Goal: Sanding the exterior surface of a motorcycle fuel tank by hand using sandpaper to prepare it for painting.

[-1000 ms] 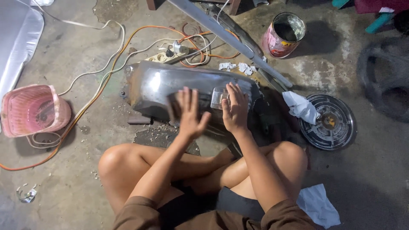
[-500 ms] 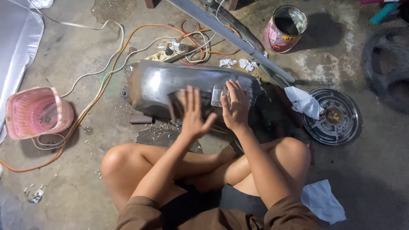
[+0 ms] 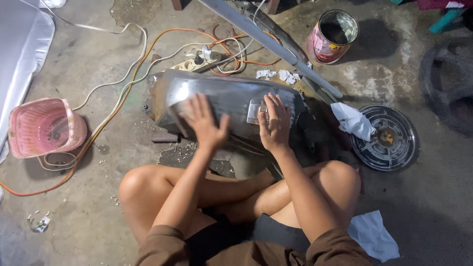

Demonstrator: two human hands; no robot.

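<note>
Basically both hands lie flat, fingers spread, on one bare metal tank (image 3: 224,98) that sits on the concrete floor (image 3: 88,197) just ahead of the crossed legs: left hand (image 3: 206,127) blurred, palm down near the tank's left end, right hand (image 3: 274,123) pressing one small pale pad (image 3: 255,111) against the shell, neither grip closed around anything. Counted nearby: one pink basket (image 3: 42,127), one open tin can (image 3: 332,35), one round hubcap (image 3: 389,140), two white rags (image 3: 352,120), one power strip (image 3: 194,62) with tangled cords.
</note>
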